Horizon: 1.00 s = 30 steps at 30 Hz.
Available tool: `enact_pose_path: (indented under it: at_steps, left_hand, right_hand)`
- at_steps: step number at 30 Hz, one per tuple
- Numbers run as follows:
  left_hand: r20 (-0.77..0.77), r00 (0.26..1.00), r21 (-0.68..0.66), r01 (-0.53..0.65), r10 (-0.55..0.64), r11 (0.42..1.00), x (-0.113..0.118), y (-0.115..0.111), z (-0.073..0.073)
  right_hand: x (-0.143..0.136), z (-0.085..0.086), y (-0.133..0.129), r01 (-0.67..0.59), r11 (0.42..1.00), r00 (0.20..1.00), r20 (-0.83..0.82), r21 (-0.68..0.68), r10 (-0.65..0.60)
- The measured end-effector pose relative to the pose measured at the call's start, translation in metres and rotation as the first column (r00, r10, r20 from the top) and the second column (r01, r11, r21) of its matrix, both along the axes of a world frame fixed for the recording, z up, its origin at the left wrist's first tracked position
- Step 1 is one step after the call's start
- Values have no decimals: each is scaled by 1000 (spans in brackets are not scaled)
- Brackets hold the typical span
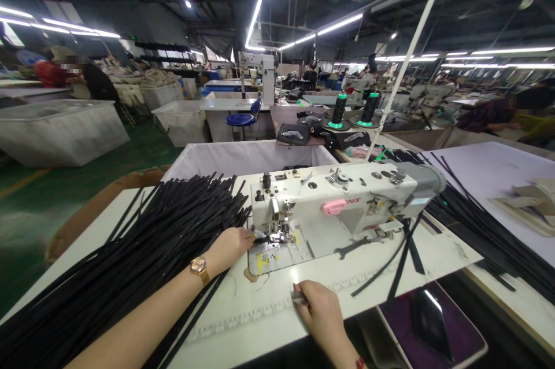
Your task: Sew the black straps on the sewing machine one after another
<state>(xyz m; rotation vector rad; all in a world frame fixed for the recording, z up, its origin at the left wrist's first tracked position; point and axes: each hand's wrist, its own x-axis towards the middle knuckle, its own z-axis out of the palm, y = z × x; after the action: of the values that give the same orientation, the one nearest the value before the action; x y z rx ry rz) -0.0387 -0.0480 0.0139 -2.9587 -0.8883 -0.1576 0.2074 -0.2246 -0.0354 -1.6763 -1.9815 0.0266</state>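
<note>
My left hand [229, 246], with a gold watch [199, 268] at the wrist, is at the needle area of a white sewing machine [303, 207]. Its fingertips are pinched on a dark piece, apparently the end of a black strap [261, 236], beside the presser foot [277, 237]. Low over the front of the table, my right hand [321, 310] is closed on a small grey metal piece [298, 297]; its kind is mostly hidden by the fingers. Under that hand runs a printed ruler scale [243, 312]. A large bundle of black straps [165, 242] lies beside my left arm.
A wrench [358, 244] rests against the machine base, right of the needle. More black straps [472, 224] lie on the right. Below the table edge, a phone [431, 323] is on a purple surface. Thread cones [338, 110] and a white bin [255, 155] stand behind the machine.
</note>
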Motion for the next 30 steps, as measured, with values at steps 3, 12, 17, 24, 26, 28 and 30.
enact_pose_path:
  at_steps: [3,12,17,24,26,28,30]
  left_hand:
    - [-143,990,-49,-11,4,999,12,-25,4]
    - [-213,964,-142,-194,161,971,36,-51,10]
    - [-173,960,-159,-248,220,956,54,-61,9]
    - [-110,919,-160,-392,378,906,87,-73,1]
    - [-88,906,-159,-424,415,892,87,-83,0]
    - [-40,897,-184,-440,440,879,85,-105,-1]
    - [79,893,-276,-408,443,870,78,-141,-7]
  right_hand:
    - [0,1,0,-2,1000,1000,2,-9,2]
    - [0,4,-1,-4,1000,1000,7,-20,4]
    - [0,3,-1,2,1000,1000,5,-19,-2]
    - [1,0,-1,2,999,999,-45,-48,-4]
    - [1,0,-2,8,996,997,-79,-84,-15]
    - [2,3,-2,3,994,994,-106,-108,-14]
    - [0,6,0,-1,991,976,-216,-131,-28]
